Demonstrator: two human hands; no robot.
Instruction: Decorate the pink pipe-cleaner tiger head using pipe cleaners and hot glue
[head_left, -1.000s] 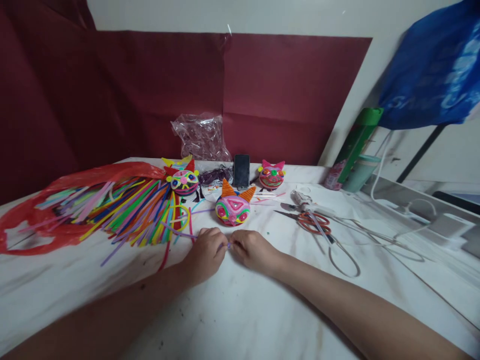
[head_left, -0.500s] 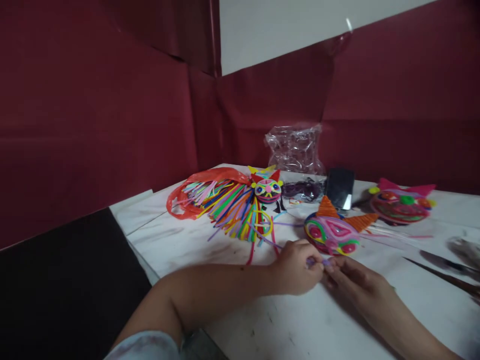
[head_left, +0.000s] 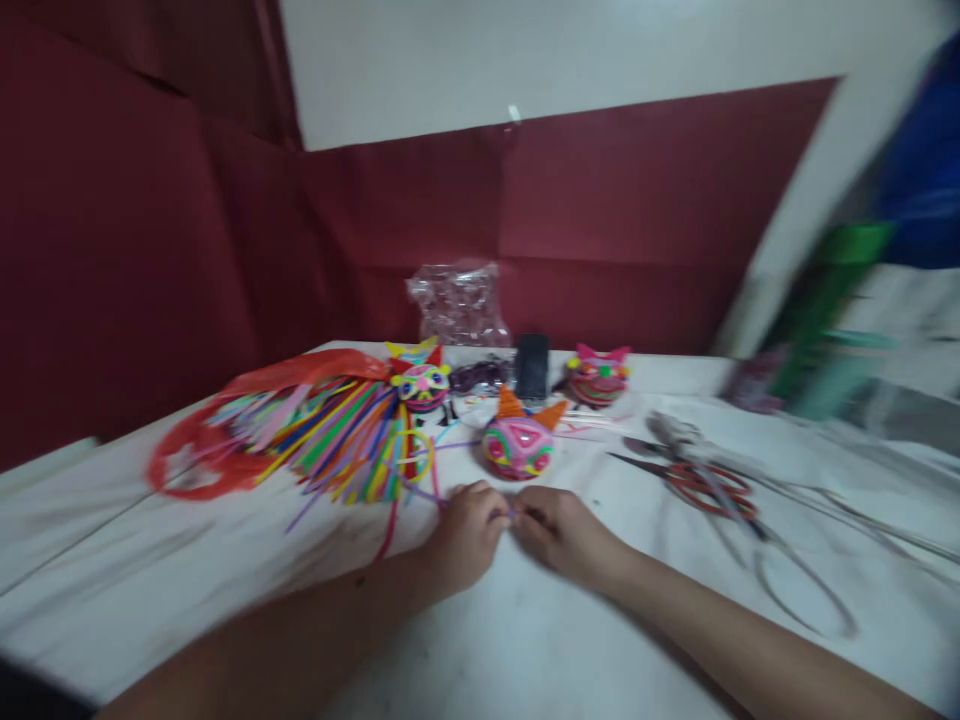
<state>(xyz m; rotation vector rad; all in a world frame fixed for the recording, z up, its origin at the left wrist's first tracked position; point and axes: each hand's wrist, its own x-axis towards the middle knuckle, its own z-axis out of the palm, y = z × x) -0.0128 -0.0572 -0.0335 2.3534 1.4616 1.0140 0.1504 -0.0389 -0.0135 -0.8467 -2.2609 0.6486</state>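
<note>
My left hand (head_left: 466,535) is closed in a pinch on a purple pipe cleaner (head_left: 512,513), and its tail seems to run out to the left. Fingertip to fingertip with it, my right hand (head_left: 564,532) is closed on the same strand. Just beyond both hands sits a round pipe-cleaner animal head (head_left: 519,447) in pink, with orange ears. To the left lies a fanned bundle of many-coloured pipe cleaners (head_left: 360,440), partly in a red plastic bag (head_left: 199,480). A second head with red ears (head_left: 423,388) rests by the bundle's upper end.
At the back are a clear plastic wrapper (head_left: 459,305), a black upright object (head_left: 532,367) and a third head with pink ears (head_left: 598,375). Orange-handled scissors (head_left: 709,488) and a blurred metal tool (head_left: 802,575) lie on the right. A dark red covering (head_left: 615,220) lines the wall.
The view has swung to the right, bringing the scissors and the right end of the table into sight. Both hands stay pinched together on the purple pipe cleaner.
</note>
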